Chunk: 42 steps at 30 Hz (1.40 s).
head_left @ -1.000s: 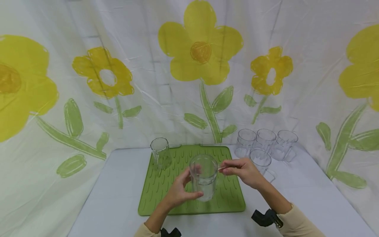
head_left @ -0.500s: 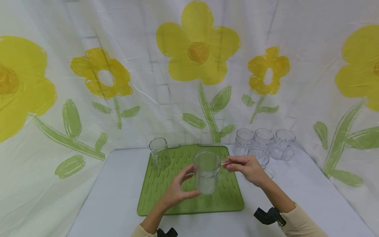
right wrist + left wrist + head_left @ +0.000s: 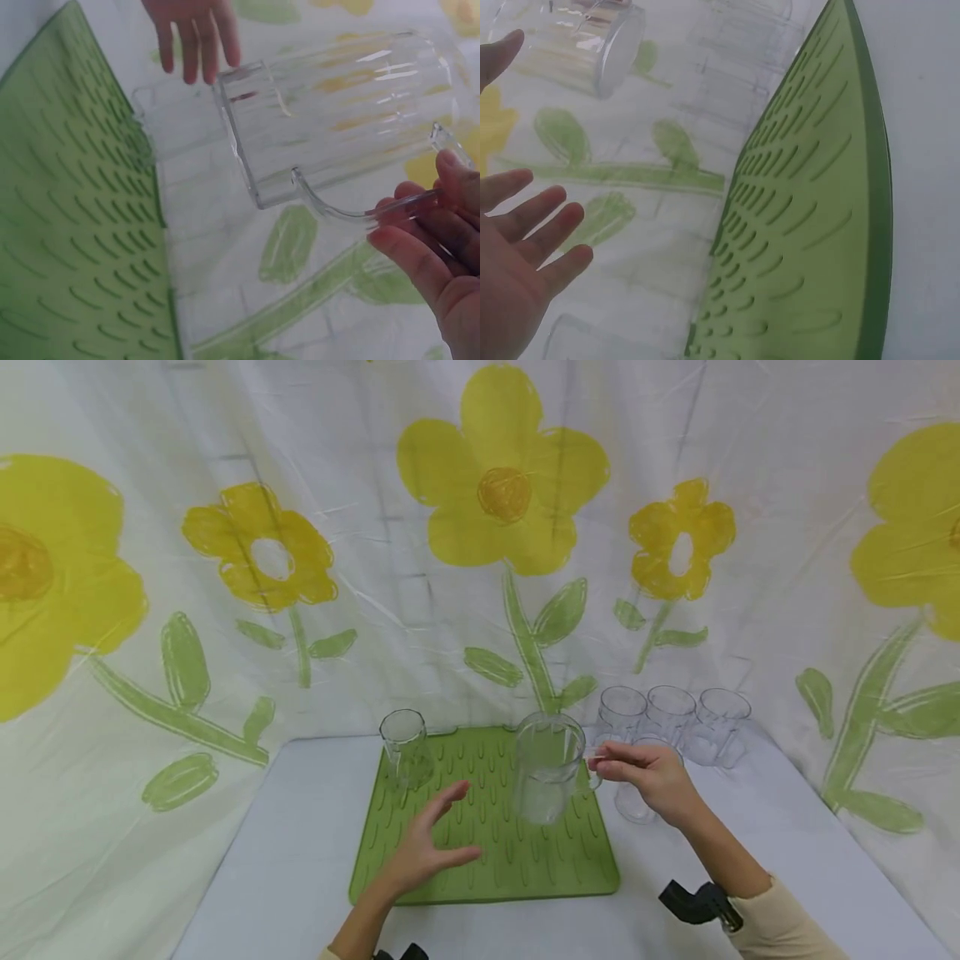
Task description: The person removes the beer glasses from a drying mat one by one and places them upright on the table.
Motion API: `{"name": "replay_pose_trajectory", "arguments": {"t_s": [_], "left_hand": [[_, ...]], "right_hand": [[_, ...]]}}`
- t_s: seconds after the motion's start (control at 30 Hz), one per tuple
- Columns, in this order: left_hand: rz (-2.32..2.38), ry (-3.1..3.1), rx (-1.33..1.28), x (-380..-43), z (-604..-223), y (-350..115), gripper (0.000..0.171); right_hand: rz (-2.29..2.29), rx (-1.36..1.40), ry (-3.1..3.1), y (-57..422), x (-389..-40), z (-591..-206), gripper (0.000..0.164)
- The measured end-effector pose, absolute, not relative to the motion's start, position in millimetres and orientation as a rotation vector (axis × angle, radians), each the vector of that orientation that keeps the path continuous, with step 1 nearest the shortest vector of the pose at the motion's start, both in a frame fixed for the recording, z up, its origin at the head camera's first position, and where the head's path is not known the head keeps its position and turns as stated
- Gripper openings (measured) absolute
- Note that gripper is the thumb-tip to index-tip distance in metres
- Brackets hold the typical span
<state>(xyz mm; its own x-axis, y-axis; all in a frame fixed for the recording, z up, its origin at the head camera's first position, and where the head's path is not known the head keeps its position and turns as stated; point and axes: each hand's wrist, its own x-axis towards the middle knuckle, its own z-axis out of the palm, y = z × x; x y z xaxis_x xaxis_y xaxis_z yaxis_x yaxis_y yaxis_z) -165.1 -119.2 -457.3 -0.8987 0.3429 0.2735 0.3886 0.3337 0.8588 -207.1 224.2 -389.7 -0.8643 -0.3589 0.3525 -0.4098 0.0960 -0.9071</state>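
Note:
A clear glass mug (image 3: 547, 777) hangs upright above the right part of the green ribbed mat (image 3: 480, 868). My right hand (image 3: 645, 777) pinches its handle between thumb and fingers, which the right wrist view shows closely around the mug's handle (image 3: 345, 214). To the left of that mug, apart from it, my left hand (image 3: 423, 847) is held over the mat with thumb and fingers spread. In the left wrist view the fingers (image 3: 536, 214) are extended and nothing touches them. Another clear mug (image 3: 407, 752) stands at the mat's back left corner.
Several clear glass mugs (image 3: 712, 727) stand together on the white table (image 3: 277, 860) at the back right, beyond the mat's edge. One of them is partly hidden behind my right hand. A white curtain (image 3: 390, 652) with yellow flowers hangs right behind the table.
My left hand has come off the mug and drawn back to the left. My right hand has carried the mug to the right and toward the back.

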Motion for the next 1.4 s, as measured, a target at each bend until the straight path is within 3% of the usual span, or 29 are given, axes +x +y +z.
{"name": "replay_pose_trajectory", "arguments": {"t_s": [0.17,0.57,0.8,1.17,1.4], "left_hand": [[-1.614,-2.568,-0.591,-163.2,-461.0,-131.6,0.088],[-1.582,-2.677,-0.345,-153.6,-467.3,-156.6,0.093],[-1.585,-2.712,-0.235,-150.6,-472.0,-168.5,0.097],[-1.472,-2.735,-0.212,-149.3,-482.5,-183.3,0.099],[-1.409,-2.773,-0.165,-147.8,-488.1,-191.6,0.099]], "right_hand": [[1.938,0.746,-2.257,229.3,-206.5,-386.5,0.025],[1.995,0.663,-2.185,239.6,-206.1,-380.5,0.035],[1.98,0.581,-2.187,247.1,-205.8,-379.4,0.03],[1.965,0.464,-2.15,256.4,-206.5,-374.5,0.021],[1.994,0.458,-2.067,262.6,-207.5,-373.6,0.025]]}}
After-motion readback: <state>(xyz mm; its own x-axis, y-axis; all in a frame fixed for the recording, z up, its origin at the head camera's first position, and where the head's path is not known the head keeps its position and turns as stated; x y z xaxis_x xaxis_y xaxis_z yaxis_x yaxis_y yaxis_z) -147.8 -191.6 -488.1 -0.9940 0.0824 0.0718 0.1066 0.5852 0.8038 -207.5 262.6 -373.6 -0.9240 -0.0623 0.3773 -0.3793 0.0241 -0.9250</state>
